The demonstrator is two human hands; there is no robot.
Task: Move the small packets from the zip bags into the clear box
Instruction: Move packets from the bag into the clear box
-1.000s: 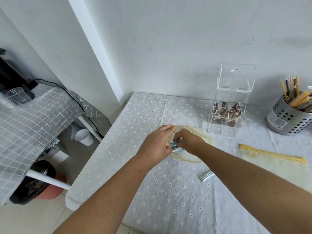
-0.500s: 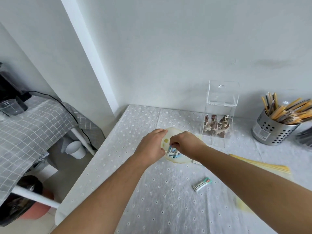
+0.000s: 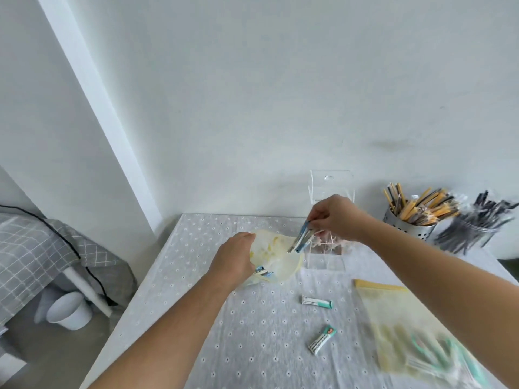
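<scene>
My left hand (image 3: 234, 261) grips the rim of an open yellowish zip bag (image 3: 276, 262) on the table; a few blue-and-white packets show at its lower edge. My right hand (image 3: 335, 217) pinches a small bunch of blue-and-white packets (image 3: 302, 240), lifted above the bag's mouth and just in front of the clear box (image 3: 331, 186). The box stands at the back with its lid up and brownish packets in its lower compartments. Two green-and-white packets (image 3: 317, 302) (image 3: 322, 339) lie loose on the cloth. A second zip bag (image 3: 407, 329) with green packets lies at the right.
A perforated metal holder (image 3: 410, 226) of yellow and dark sticks and a container (image 3: 474, 231) of black sticks stand at the back right. The white wall is close behind the box. To the left, past the table edge, are a checked-cloth table (image 3: 33, 248) and a white bucket (image 3: 68, 311).
My right hand has pulled a bunch of packets out of the zip bag and lifted it up and right toward the clear box. The camera has tilted, showing a second loose packet.
</scene>
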